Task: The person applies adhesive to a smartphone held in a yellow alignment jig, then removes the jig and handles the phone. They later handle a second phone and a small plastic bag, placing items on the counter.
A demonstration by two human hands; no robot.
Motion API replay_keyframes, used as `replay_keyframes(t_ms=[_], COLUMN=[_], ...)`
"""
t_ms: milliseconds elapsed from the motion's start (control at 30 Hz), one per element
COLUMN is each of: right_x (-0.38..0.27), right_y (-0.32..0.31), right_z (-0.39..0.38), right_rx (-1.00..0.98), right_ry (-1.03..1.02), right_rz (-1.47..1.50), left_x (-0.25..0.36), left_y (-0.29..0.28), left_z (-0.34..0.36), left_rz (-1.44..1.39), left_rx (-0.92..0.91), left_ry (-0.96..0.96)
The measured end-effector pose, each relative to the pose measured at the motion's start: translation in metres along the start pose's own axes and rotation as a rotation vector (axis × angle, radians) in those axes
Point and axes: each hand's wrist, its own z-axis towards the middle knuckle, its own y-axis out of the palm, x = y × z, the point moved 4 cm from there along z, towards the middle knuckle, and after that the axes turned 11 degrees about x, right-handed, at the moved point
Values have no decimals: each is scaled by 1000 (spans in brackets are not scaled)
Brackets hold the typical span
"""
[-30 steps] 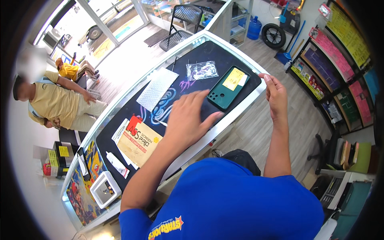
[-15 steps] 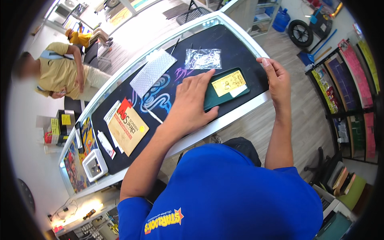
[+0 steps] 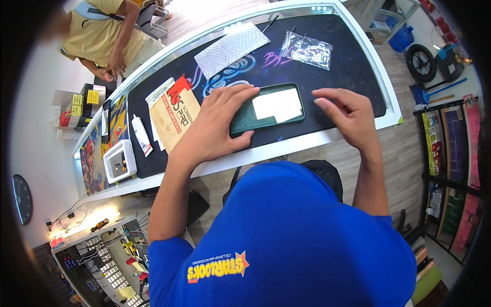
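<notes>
A dark green phone case [image 3: 245,123] lies on the black mat with a pale rectangular card [image 3: 276,105] inside it, bright with glare. Over its left end, my left hand [image 3: 217,117] grips it, fingers along the far edge and thumb along the near edge. Just right of the case hovers my right hand [image 3: 350,115], fingers curled, thumb and index tips slightly apart. Nothing shows between them. Left of my left hand are a tan screen-protector envelope [image 3: 176,110] and a white tube [image 3: 141,135].
The mat [image 3: 342,56] covers a white-framed glass counter. Farther back on it lie bubble wrap [image 3: 230,48] and a clear plastic bag [image 3: 309,49]. A white square tray [image 3: 120,161] stands at the left end. A person [image 3: 102,30] in a tan shirt stands across the counter.
My right hand has moved from the counter's right edge inward, close to the case. My left hand stays on the case. The view has shifted, and the gold-looking card now shows as white.
</notes>
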Motion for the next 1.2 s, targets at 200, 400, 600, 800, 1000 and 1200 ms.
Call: replay_keyframes(t_ms=[200,400,600,800,1000,1200], right_x=[1,6,5,12,16,42], right_y=[11,8,14,10,14,7], right_z=[2,2,6,6,11,7], right_rx=[22,64,78,60,81,245], right_ry=[25,103,66,32,30,34], right_rz=[-25,-13,-9,-49,-119,-197], left_x=[-6,-33,-61,-94,-100,-106], left_y=[-5,-46,-97,-144,-194,-245], left_z=[-5,-20,-60,-119,-170,-205], left_rz=[-50,-73,-93,-469,-587,-630], left_rx=[52,208,311,473,531,568], left_ry=[-4,-90,-341,-483,-600,-556])
